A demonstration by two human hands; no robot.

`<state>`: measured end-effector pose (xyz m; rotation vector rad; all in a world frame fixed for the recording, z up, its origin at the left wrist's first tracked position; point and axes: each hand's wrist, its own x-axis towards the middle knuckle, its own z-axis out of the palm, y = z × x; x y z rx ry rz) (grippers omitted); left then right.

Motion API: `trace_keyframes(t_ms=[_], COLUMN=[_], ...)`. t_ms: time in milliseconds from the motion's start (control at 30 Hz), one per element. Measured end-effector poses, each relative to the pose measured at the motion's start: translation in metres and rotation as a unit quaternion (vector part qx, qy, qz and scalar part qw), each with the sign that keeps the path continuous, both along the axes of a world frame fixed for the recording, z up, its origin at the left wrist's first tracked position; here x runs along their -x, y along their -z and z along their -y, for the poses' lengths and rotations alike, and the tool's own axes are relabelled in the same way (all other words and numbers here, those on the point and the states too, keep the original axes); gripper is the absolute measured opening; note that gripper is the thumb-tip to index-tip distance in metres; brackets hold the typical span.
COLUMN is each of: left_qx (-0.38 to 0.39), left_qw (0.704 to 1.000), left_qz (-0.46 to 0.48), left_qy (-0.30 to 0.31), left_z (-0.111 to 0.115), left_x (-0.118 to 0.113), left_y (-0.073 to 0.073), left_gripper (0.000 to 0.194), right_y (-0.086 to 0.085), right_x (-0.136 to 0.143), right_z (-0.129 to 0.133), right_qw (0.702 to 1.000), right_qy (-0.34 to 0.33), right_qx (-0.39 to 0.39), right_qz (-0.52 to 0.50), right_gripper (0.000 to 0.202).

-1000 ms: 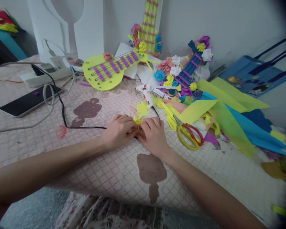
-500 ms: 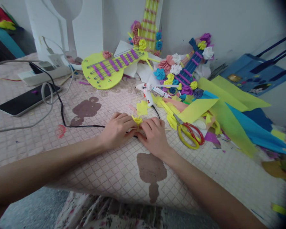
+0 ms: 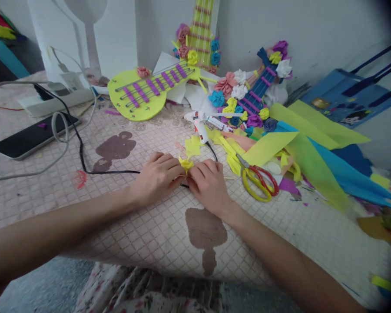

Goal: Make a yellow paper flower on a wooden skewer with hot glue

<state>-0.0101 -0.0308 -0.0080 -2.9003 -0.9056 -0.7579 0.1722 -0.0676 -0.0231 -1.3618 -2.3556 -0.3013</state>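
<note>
My left hand (image 3: 161, 177) and my right hand (image 3: 209, 182) meet near the middle of the patterned tablecloth (image 3: 143, 230). Between their fingertips is a small crumpled yellow paper piece (image 3: 186, 164), pinched from both sides. A thin pale stick (image 3: 228, 178) pokes out to the right from under my right hand. Just behind lie yellow paper squares (image 3: 193, 145) and a white glue gun (image 3: 201, 130). Scissors (image 3: 260, 182) with red and yellow handles rest to the right of my right hand.
Behind are a yellow paper guitar (image 3: 138, 95), a blue one (image 3: 259, 95) with paper flowers, and a yellow neck (image 3: 202, 34). Left are a black tablet-like object (image 3: 32, 137), a power strip (image 3: 55, 102) and cables. Paper sheets (image 3: 319, 169) and a blue bag (image 3: 348, 98) lie right.
The whole view has shifted slightly, with the table things a little further left. My fingers have moved only slightly around the yellow paper, which now looks more compact.
</note>
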Motion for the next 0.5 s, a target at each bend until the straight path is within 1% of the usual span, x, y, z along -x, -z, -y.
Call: trace_keyframes(t_ms=[133, 267, 500], left_qx=[0.008, 0.020, 0.026], left_qw=[1.000, 1.000, 1.000], left_qz=[0.005, 0.008, -0.001], left_qy=[0.000, 0.002, -0.004], left_z=[-0.0005, -0.0006, 0.0009], left_x=[0.0007, 0.0008, 0.0003], left_y=[0.0010, 0.0021, 0.0008], left_gripper=[0.014, 0.012, 0.013], right_y=[0.0012, 0.0020, -0.0011], right_x=[-0.0002, 0.0018, 0.0034], right_z=[0.0002, -0.0005, 0.0014], right_qw=[1.000, 1.000, 1.000], right_qy=[-0.005, 0.005, 0.004], right_qx=[0.004, 0.010, -0.002], right_qz=[-0.007, -0.011, 0.012], right_gripper=[0.009, 0.015, 0.010])
